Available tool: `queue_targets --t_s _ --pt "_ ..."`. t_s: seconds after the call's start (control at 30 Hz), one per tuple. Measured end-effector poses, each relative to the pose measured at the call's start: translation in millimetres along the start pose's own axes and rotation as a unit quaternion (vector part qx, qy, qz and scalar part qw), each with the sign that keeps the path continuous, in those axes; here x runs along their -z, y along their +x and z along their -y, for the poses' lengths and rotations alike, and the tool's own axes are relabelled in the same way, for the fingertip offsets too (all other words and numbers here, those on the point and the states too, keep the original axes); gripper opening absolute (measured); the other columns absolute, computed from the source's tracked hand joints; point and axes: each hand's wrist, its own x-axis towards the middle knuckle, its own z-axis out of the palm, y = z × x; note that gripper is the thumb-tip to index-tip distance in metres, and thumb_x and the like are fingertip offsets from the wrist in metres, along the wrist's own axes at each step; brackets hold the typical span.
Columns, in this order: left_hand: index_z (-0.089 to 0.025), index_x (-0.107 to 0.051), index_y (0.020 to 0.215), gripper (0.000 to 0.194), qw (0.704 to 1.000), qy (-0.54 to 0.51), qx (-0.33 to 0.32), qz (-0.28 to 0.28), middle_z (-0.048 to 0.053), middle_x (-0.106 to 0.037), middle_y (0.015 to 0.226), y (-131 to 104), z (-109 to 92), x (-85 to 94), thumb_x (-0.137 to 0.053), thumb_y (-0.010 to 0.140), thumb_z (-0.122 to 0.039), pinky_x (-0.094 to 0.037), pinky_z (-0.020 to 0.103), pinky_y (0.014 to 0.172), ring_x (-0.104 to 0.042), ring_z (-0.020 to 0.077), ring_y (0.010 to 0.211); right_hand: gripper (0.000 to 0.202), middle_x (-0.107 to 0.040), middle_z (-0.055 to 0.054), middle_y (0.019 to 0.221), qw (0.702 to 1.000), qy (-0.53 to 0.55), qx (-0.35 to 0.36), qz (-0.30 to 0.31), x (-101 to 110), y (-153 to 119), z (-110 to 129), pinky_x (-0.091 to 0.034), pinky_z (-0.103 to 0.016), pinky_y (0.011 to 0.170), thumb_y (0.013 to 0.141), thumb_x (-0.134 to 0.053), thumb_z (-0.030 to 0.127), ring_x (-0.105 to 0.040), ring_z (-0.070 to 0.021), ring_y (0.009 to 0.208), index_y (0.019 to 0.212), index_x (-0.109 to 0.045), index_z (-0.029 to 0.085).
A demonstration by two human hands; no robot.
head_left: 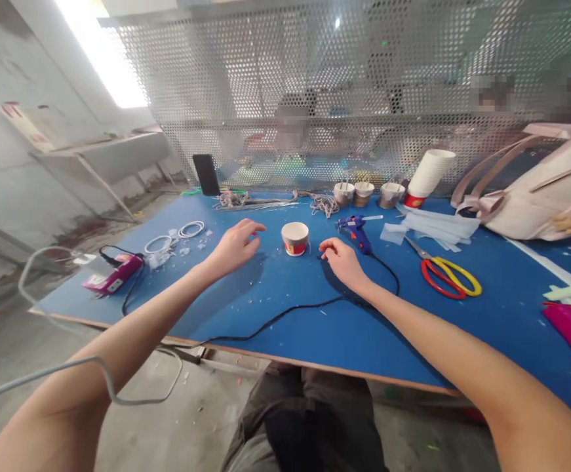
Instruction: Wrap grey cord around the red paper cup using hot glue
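Both hands are working over a blue worktable, flanking a small paper cup that is standing upright between them.

1. The left hand is hovering just left of the cup, palm down, fingers loosely spread and curled; it is open and gripping nothing.
2. The right hand is resting on the table just right of the cup, fingers curled downward. It is lying over the black cord of the glue gun; whether it is pinching the cord cannot be told.
3. The blue glue gun is lying on its side just beyond the right hand, untouched.

Progress, as a judgement: the cup is looking bare, with nothing attached to it, and neither hand is contacting it. Three similar cups are standing in a row near the perforated screen, each apparently holding something, which suggests finished pieces; the cup in hand appears to be at its start.

Also on the table: red-and-yellow scissors, a tilted stack of paper cups, clear plastic sheets, white rings, a pink device, and a pale bag.
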Motion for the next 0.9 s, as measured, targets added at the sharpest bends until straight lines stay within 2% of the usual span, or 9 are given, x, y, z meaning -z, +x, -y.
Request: queue_targets --t_s 0.13,0.27,0.37,0.43,0.53,0.63,0.7,0.8,0.9 --pt "-0.013 -0.061 0.100 0.029 0.995 -0.009 -0.093 0.018 0.011 -0.063 0.107 24 -16 -23.1 -0.038 0.082 -0.013 -0.050 0.033 0.083 -0.060 0.0198 0.097 0.016 -0.063 -0.001 0.073 1.000 0.012 -0.010 0.013 -4 18 -5 -0.047 -0.030 0.066 0.069 -0.042 0.019 -0.059 -0.0150 0.062 0.076 -0.056 0.020" --pt "-0.013 -0.061 0.096 0.026 0.993 -0.010 -0.114 0.042 0.012 -0.064 0.103 36 -28 -51.0 -0.038 0.085 -0.013 -0.049 0.036 0.086 -0.061 0.0210 0.095 0.026 -0.066 -0.003 0.088 0.998 0.047 -0.043 0.027 -12 39 -12 -0.049 -0.028 0.061 0.067 -0.040 0.014 -0.059 -0.0124 0.060 0.087 -0.056 0.018" --pt "-0.012 -0.059 0.096 0.023 0.988 0.025 -0.111 0.105 0.013 -0.065 0.096 37 -31 -62.7 -0.040 0.084 -0.014 -0.051 0.035 0.074 -0.062 0.0224 0.085 0.037 -0.065 -0.006 0.102 0.992 0.089 -0.071 0.057 -19 44 -12 -0.050 -0.025 0.053 0.066 -0.039 0.011 -0.059 -0.0093 0.053 0.098 -0.056 0.017" --pt "-0.012 -0.060 0.092 0.022 0.986 0.018 -0.107 0.127 0.011 -0.065 0.086 40 -30 -64.1 -0.041 0.082 -0.012 -0.050 0.032 0.069 -0.062 0.0206 0.077 0.041 -0.066 -0.007 0.101 0.986 0.115 -0.085 0.085 -20 43 -9 -0.050 -0.025 0.049 0.066 -0.039 0.010 -0.060 -0.0096 0.052 0.103 -0.056 0.016" --pt "-0.014 -0.062 0.085 0.021 0.987 -0.050 -0.067 0.139 0.005 -0.065 0.075 49 -29 -59.5 -0.041 0.080 -0.011 -0.047 0.026 0.063 -0.058 0.0150 0.065 0.043 -0.068 -0.004 0.081 0.979 0.139 -0.095 0.118 -18 40 -1 -0.051 -0.025 0.049 0.068 -0.043 0.011 -0.060 -0.0122 0.053 0.109 -0.056 0.015" --pt "-0.015 -0.064 0.088 0.024 0.977 -0.139 -0.007 0.161 0.003 -0.067 0.076 60 -30 -52.5 -0.042 0.078 -0.012 -0.045 0.023 0.062 -0.057 0.0126 0.063 0.045 -0.062 0.002 0.061 0.980 0.133 -0.091 0.116 -10 38 5 -0.051 -0.027 0.055 0.070 -0.048 0.011 -0.058 -0.0131 0.053 0.114 -0.055 0.014" --pt "-0.014 -0.064 0.090 0.024 0.961 -0.205 0.035 0.181 0.003 -0.067 0.078 64 -31 -48.6 -0.043 0.078 -0.015 -0.045 0.023 0.060 -0.057 0.0123 0.062 0.039 -0.062 0.000 0.070 0.988 0.101 -0.064 0.095 -4 36 6 -0.050 -0.027 0.057 0.073 -0.050 0.014 -0.056 -0.0124 0.056 0.112 -0.057 0.014" --pt "-0.013 -0.064 0.092 0.024 0.929 -0.289 0.090 0.213 0.002 -0.067 0.077 65 -31 -44.5 -0.046 0.076 -0.017 -0.047 0.022 0.058 -0.057 0.0119 0.060 0.020 -0.062 -0.005 0.090 0.997 0.046 0.012 0.060 2 33 6 -0.049 -0.027 0.061 0.079 -0.052 0.019 -0.056 -0.0121 0.064 0.097 -0.062 0.018" --pt "-0.014 -0.064 0.092 0.025 0.906 -0.335 0.126 0.225 0.002 -0.066 0.076 61 -31 -42.8 -0.047 0.075 -0.018 -0.048 0.023 0.058 -0.056 0.0111 0.057 0.011 -0.061 -0.004 0.084 0.995 0.016 0.078 0.059 3 30 5 -0.048 -0.026 0.065 0.083 -0.051 0.018 -0.056 -0.0131 0.070 0.084 -0.062 0.020"
